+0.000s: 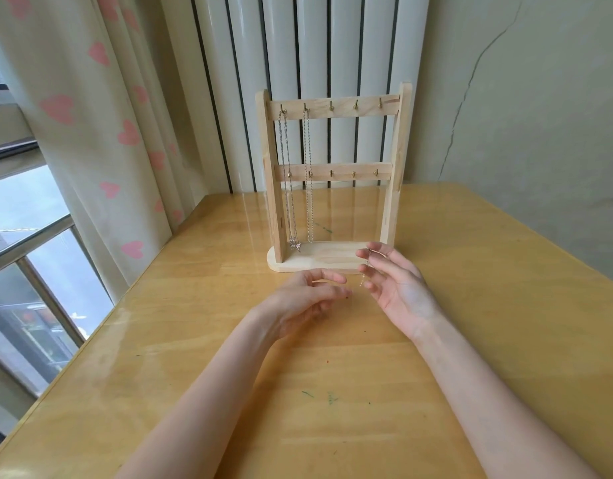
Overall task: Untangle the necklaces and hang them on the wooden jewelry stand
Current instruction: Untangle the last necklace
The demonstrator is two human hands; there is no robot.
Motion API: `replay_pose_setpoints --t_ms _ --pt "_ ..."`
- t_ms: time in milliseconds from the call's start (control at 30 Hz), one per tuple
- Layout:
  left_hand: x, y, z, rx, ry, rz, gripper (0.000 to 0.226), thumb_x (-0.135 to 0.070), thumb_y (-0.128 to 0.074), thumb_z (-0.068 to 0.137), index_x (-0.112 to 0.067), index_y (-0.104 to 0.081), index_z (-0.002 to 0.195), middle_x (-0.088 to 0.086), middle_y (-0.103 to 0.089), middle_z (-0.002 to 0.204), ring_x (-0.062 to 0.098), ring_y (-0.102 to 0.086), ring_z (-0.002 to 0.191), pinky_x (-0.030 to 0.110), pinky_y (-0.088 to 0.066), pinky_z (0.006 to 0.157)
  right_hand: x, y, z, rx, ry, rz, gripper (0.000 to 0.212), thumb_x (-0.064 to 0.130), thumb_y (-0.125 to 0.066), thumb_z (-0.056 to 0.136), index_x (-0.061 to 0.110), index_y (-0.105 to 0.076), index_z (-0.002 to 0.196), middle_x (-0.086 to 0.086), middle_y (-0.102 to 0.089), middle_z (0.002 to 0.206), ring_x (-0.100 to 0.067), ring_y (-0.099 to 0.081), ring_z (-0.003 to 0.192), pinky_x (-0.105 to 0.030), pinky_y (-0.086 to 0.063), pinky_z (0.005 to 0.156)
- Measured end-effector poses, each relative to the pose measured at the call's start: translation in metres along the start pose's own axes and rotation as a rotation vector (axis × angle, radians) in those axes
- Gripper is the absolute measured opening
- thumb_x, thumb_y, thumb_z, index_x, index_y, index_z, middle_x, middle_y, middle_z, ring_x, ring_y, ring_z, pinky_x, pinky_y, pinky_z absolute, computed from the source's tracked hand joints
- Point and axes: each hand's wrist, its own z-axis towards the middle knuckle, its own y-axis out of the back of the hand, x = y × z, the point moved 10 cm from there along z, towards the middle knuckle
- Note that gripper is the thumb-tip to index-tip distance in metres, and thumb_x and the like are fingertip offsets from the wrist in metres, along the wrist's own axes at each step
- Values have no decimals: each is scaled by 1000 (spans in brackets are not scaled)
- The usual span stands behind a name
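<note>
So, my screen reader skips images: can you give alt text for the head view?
A right hand pinches a thin chain before a wooden jewelry stand on a table. Two necklaces hang from its top-left hooks; the left hand hovers open.

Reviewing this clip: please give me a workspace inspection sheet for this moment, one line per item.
Surface: glossy yellow wooden table, with a few small green and red marks.
Job's things: pale wooden jewelry stand with two hook rails; two silver chain necklaces hang from the two leftmost top hooks; three top hooks bare. A thin pale chain dangles from the right hand.
Clutter: nothing seen.
Grippers: left hand loosely curled over the table, holding nothing; right hand pinches the thin chain.
Cables: nothing seen.
Surroundings: white ribbed radiator, cream curtain with pink hearts, window, cracked wall.
</note>
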Motion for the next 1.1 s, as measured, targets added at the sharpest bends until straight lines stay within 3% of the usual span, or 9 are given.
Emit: replay_pose_setpoints --t_ms 133,367,500,567,667,800,867,967,1100 --pt "-2 4 0 -55 -37 107 12 0 -63 83 -12 -65 84 8 -59 84 15 -42 72 12 -38 53 2 3 1 -19 19 0 18 1 -54 87 18 -61 90 1 -68 86 -10 -60 74 -17 -46 53" --pt "-5 9 -1 -113 -76 211 9 -8 -63 86 -12 -68 80 -8 -60 65 -1 -46 52 16 -35 59 4 6 2 -37 49 5 18 1 -53 88 17 -59 93 2 -68 87 -11 -60 78 -17 -46 55" --pt "-5 9 -1 -109 -74 176 7 -10 -63 86 -11 -68 81 -2 -51 64 8 -38 54 17 -34 55 6 8 2 -35 68 -4 18 2 -53 88 16 -59 96 -1 -70 94 -11 -62 82 -18 -49 59" --pt "-4 10 -1 -100 -70 132 7 -11 -62 87 -12 -67 81 -4 -52 61 8 -39 53 17 -35 56 6 8 2 -33 78 -101 14 3 -54 89 14 -60 96 -4 -71 95 -13 -62 81 -20 -50 59" --pt "-5 10 0 -97 -68 73 12 -14 -62 87 -12 -65 76 -5 -56 60 6 -43 51 12 -38 52 5 12 3 -109 129 -514 10 6 -59 88 14 -64 85 -6 -71 84 -16 -61 74 -23 -51 52" --pt "-5 14 0 -125 -69 46 16 -12 -61 88 -12 -65 72 -2 -58 60 5 -45 48 11 -40 50 11 10 5 -198 318 -1000 15 13 -69 81 22 -66 69 11 -61 75 -14 -56 66 -31 -52 55" --pt "-5 15 0 -133 -71 34 15 -9 -61 87 -10 -64 72 -1 -59 61 5 -47 50 12 -41 52 12 1 5 -153 395 -1065 11 14 -72 79 22 -69 71 12 -53 83 -7 -53 72 -23 -49 55" --pt "-6 14 1 -135 -73 2 12 -5 -61 86 -8 -63 75 -3 -61 60 4 -51 50 14 -43 56 6 -10 6 -41 374 -1007 6 8 -71 78 13 -72 75 8 -58 82 -5 -54 68 -16 -43 46" --pt "-6 20 0 -184 -77 -32 12 -2 -63 84 -10 -56 87 2 -60 66 7 -50 47 20 -41 57 4 -9 6 -33 351 -979 13 6 -72 77 17 -70 70 11 -60 74 -1 -54 65 -10 -41 52"
